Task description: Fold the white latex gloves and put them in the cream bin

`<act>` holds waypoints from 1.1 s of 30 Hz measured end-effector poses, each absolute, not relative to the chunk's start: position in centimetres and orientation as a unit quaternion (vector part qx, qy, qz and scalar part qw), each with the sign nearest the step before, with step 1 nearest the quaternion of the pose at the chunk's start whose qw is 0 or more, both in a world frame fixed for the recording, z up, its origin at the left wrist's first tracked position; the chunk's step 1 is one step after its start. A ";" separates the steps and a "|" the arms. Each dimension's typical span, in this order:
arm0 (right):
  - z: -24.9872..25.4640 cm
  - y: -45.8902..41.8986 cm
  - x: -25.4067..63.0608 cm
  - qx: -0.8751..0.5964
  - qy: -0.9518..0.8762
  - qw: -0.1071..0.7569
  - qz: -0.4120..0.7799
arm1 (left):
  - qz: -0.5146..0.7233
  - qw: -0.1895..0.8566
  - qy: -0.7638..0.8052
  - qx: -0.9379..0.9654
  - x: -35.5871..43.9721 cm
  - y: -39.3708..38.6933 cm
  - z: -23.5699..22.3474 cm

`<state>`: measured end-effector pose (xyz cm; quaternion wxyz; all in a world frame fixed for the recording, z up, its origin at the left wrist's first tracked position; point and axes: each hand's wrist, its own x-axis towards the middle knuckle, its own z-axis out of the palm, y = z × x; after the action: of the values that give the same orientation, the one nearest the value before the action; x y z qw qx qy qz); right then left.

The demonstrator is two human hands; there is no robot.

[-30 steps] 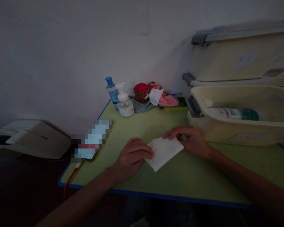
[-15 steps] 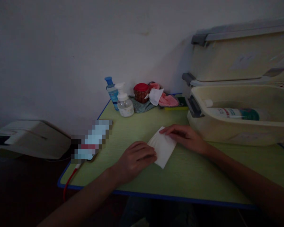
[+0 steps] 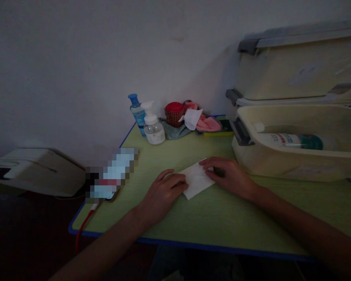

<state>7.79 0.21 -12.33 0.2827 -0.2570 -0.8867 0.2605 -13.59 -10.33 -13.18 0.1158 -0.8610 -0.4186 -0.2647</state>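
A white folded tissue (image 3: 195,182) lies just over the green tabletop, slanting up to the right. At its left end, the thumb and fingers of my left hand (image 3: 165,195) pinch the edge. My right hand (image 3: 229,173) has its fingers over the upper right corner, with the thumb below, closed on that end. Whether the tissue rests on the table or is slightly raised, I cannot tell.
A cream plastic bin (image 3: 280,164) with a bottle (image 3: 295,140) inside stands on the right. Toward the wall are a clear pump bottle (image 3: 155,132), a blue bottle (image 3: 139,117), a red-lidded container (image 3: 174,115) and pink cloth (image 3: 209,123). A phone (image 3: 114,175) with a red cable lies left.
The tissue has turned, from standing steeply across to lying flatter between my hands. My left hand has shifted slightly left along with its edge, while my right hand keeps hold of the other end.
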 end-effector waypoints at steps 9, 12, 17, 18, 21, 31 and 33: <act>-12.0 0.3 7.8 -0.229 -0.935 0.249 0.109 | -0.193 -0.006 -0.480 -0.856 -12.6 -11.2 -11.8; -12.0 0.3 7.8 -0.230 -0.935 0.247 0.107 | -0.163 -0.028 -0.483 -0.860 -12.4 -11.2 -11.7; -12.4 0.1 7.9 -0.268 -0.925 0.242 0.118 | -0.170 -0.053 -0.486 -0.856 -12.8 -11.1 -12.0; -12.5 0.1 8.0 -0.281 -0.919 0.244 0.128 | -0.173 -0.058 -0.488 -0.854 -12.9 -11.1 -12.1; -12.7 0.0 8.0 -0.328 -0.895 0.254 0.164 | -0.176 -0.077 -0.492 -0.849 -13.0 -11.1 -12.3; -12.7 0.7 7.1 -0.393 -0.823 0.249 0.327 | -0.178 -0.057 -0.483 -0.855 -12.9 -11.1 -12.6; -12.5 0.6 7.0 -0.386 -0.809 0.254 0.364 | -0.174 -0.054 -0.483 -0.857 -12.9 -11.1 -12.5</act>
<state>7.03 0.59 -12.53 0.2536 -0.3857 -0.8088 0.3644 -12.93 -11.11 -12.55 -0.0537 -0.8567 -0.4827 -0.1736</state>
